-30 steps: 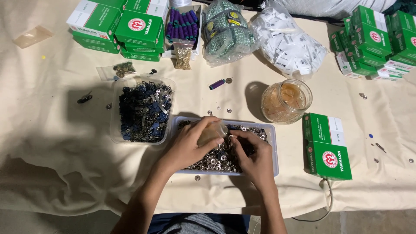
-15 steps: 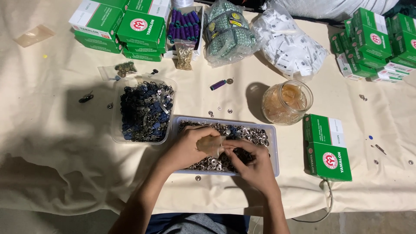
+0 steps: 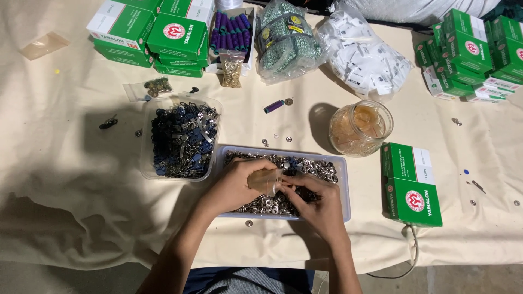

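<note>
A small clear plastic bag [image 3: 265,179] is held above a shallow clear tray [image 3: 342,188] of silver snap buttons [image 3: 305,166]. The left hand [image 3: 237,182] is closed around the bag; the right hand [image 3: 318,204], fingers curled, pinches at its mouth. Left of the tray stands a tub of dark zipper pulls [image 3: 180,140]; to the right, a glass jar [image 3: 360,128] and a green box [image 3: 411,184].
</note>
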